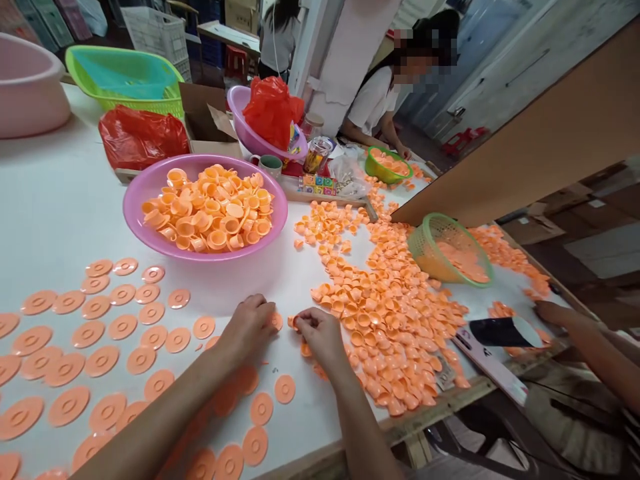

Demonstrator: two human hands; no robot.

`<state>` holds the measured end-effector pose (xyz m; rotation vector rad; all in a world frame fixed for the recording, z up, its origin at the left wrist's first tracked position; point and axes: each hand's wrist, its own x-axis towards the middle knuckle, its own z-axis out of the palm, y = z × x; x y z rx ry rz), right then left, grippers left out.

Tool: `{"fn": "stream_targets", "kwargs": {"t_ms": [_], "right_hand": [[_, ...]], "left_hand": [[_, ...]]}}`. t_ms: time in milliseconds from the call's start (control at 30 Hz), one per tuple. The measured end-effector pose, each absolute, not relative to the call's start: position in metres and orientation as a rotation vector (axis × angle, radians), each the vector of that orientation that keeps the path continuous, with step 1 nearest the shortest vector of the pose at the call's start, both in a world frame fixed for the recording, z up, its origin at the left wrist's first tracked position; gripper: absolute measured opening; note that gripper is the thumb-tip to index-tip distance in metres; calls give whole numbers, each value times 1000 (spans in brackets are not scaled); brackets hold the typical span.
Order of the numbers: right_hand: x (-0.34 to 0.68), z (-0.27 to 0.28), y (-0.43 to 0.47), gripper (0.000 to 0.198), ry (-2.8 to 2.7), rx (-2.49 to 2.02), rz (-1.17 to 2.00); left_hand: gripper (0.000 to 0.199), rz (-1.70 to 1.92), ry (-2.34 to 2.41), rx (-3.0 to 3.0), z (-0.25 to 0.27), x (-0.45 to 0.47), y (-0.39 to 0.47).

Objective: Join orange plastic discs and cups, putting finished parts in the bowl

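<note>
Table [75, 200] white | pillar [345, 60] behind | left hand [251, 325]: grip unclear | right hand [321, 335]: pinching orange piece [292, 321]

Your left hand [253, 321] is at an orange disc [276, 321] on the table [45, 200]; your right hand [319, 335] pinches what looks like a small cup [293, 322], partly hidden. More discs [69, 406] spread left, loose cups [390, 313] lie heaped right, and a pink basin [205, 255] stands farther off.
</note>
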<state>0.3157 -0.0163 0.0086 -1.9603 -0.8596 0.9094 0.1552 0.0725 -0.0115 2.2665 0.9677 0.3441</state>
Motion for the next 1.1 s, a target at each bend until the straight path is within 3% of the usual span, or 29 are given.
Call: {"fn": "stream_targets", "kwargs": {"t_ms": [600,1100], "right_hand": [[288,4,10,19,-1268,-2191,702],[274,-7,-6,14,-969,-1949,862]], "left_hand": [[16,307,1047,1892,-6,160,83],[19,502,1096,1682,3,157,67]]}}
